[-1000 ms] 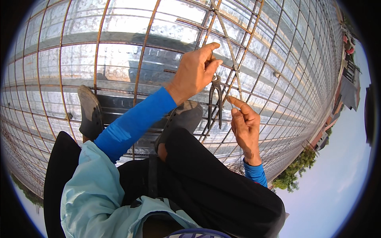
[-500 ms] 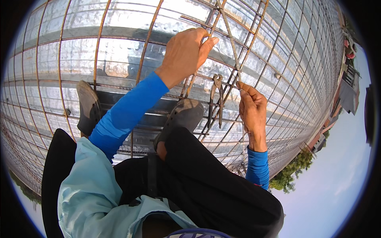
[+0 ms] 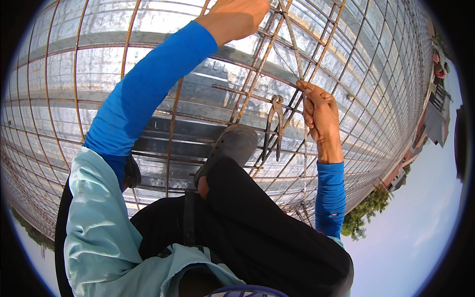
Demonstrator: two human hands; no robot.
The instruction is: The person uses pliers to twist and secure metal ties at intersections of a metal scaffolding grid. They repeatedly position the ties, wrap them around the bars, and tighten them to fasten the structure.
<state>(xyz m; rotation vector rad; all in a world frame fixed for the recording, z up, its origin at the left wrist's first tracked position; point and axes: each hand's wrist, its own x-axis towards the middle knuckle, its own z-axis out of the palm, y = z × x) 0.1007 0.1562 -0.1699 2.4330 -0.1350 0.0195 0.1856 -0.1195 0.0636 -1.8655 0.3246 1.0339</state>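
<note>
My right hand (image 3: 322,111) is closed in a pinch where a thin wire (image 3: 286,60) meets a long, narrow ribbed strip (image 3: 295,47) crossing the rusty rebar grid (image 3: 255,74). From those fingertips the wire slants up and left toward my left hand (image 3: 240,20). That hand is at the upper edge, over the mesh, with its fingers curled; their tips are partly cut off, so what they hold is hidden. Just left of my right hand, dark metal pincers (image 3: 275,123) lie on the bars with their handles toward me, untouched.
Ribbed, shiny metal decking (image 3: 208,99) lies beneath the mesh. My dark clog (image 3: 232,146) rests close to the pincers, and the other clog (image 3: 132,172) is partly hidden by my left sleeve. Trees (image 3: 366,210) and buildings (image 3: 435,116) stand beyond the right edge.
My left hand has moved up to the top edge, its arm stretched farther out. My right hand has shifted slightly up and right. My left foot has drawn back toward me.
</note>
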